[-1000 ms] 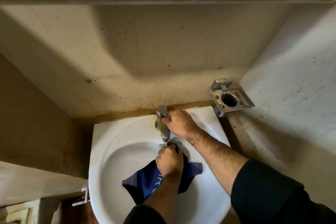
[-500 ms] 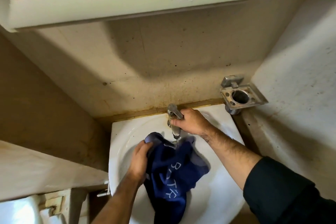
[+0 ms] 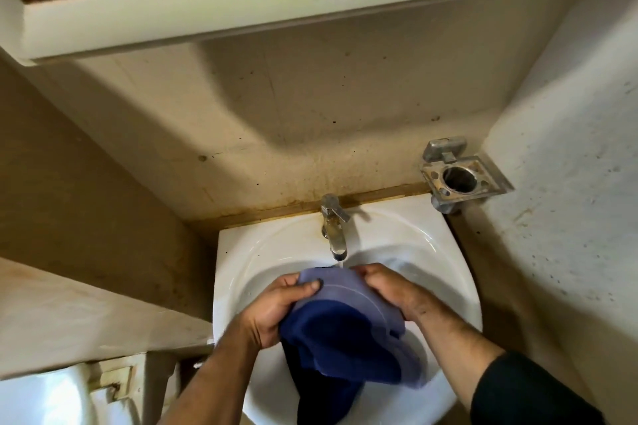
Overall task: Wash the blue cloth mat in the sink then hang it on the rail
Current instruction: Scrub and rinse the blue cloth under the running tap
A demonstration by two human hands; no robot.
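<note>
I see both hands, left hand (image 3: 276,307) and right hand (image 3: 388,290), gripping the blue cloth mat (image 3: 345,331) under the running tap (image 3: 333,228), over the sink (image 3: 238,252).

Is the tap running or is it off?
Running: water falls from the tap onto the blue cloth held by both hands.

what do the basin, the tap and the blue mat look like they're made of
Basin: likely glazed ceramic, glossy white with bright highlights on the rim.
Tap: metal, probably chromed, silvery with brownish staining on the spout.
Blue mat: soft woven cloth, matte; it folds and bunches where the left hand and right hand grip it.
</note>
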